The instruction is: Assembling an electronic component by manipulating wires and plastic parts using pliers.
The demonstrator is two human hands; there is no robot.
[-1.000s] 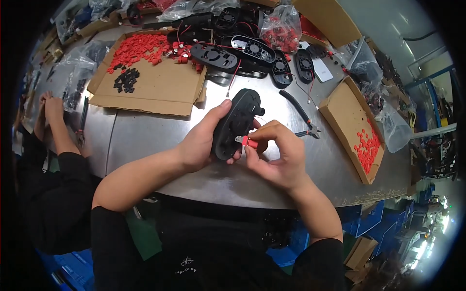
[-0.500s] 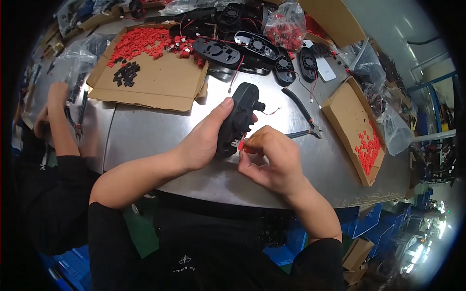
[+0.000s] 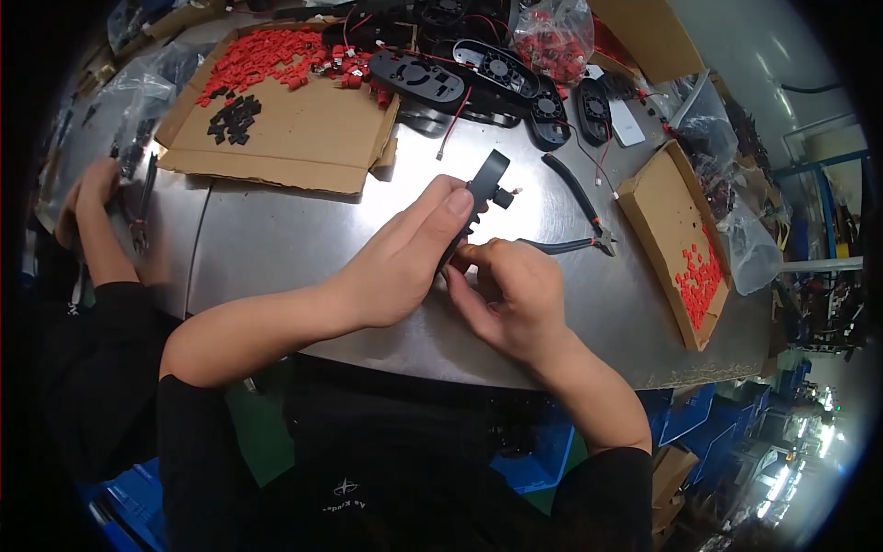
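Note:
My left hand (image 3: 405,253) is wrapped round a black oval plastic housing (image 3: 490,172), thumb along its near side. The housing is tilted edge-on, with a short round peg (image 3: 503,198) sticking out on its right and a thin wire end by the peg. At the housing's lower end my right hand (image 3: 520,285) is closed in a pinch, its fingertips against the housing. The small red part seen in that pinch half a second ago is now hidden by the fingers. Just beyond the right hand lie black-handled cutting pliers (image 3: 602,241) on the metal table.
A cardboard tray (image 3: 285,166) holds red and black pieces at back left; another cardboard tray (image 3: 651,207) with red pieces stands at right. Black housings with fans (image 3: 498,67) and a bag of red parts (image 3: 554,41) lie at the back. A co-worker's arm (image 3: 97,221) works at left.
My left hand has turned the housing from showing its inner face to nearly edge-on. The right fingertips have moved in against its lower end, and the red part has gone out of sight.

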